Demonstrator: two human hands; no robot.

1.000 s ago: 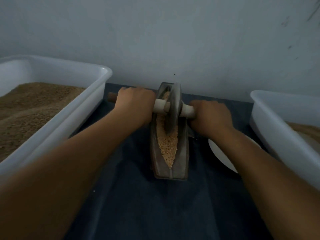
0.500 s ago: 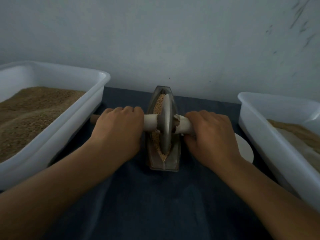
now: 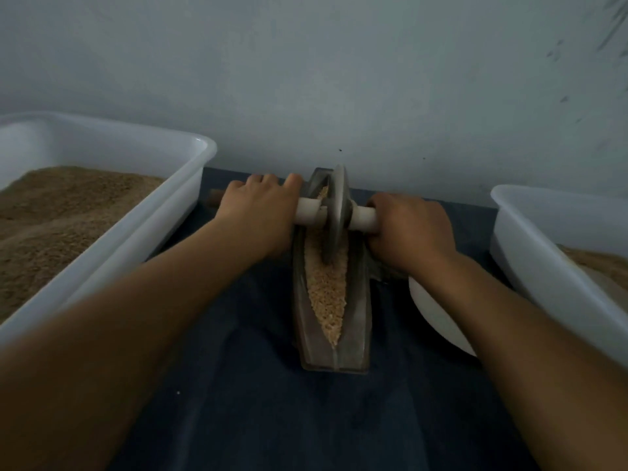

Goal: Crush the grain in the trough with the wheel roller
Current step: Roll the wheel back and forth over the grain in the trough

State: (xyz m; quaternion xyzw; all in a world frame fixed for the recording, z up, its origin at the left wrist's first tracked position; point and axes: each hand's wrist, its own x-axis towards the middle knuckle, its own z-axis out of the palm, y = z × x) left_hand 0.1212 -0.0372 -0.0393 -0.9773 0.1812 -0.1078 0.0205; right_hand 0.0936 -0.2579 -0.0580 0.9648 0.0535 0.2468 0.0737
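A narrow boat-shaped metal trough [image 3: 356,338] lies lengthwise on the dark cloth, filled with pale tan grain [image 3: 327,297]. The grey wheel roller [image 3: 335,212] stands upright in the trough's far half, its rim sunk in the grain. A pale axle handle sticks out from each side of the wheel. My left hand [image 3: 259,212] grips the left handle, and my right hand [image 3: 409,229] grips the right one. Both arms reach forward from the near edge.
A white tub [image 3: 190,185] of brown grain stands at the left. Another white tub [image 3: 530,253] with brown material is at the right. A white dish [image 3: 431,311] lies under my right wrist. A grey wall rises just behind the trough.
The wheel rolled from the far part of the trough toward me, then back away to the far half, both hands gripping the handles throughout. More grain is exposed at the near end now.
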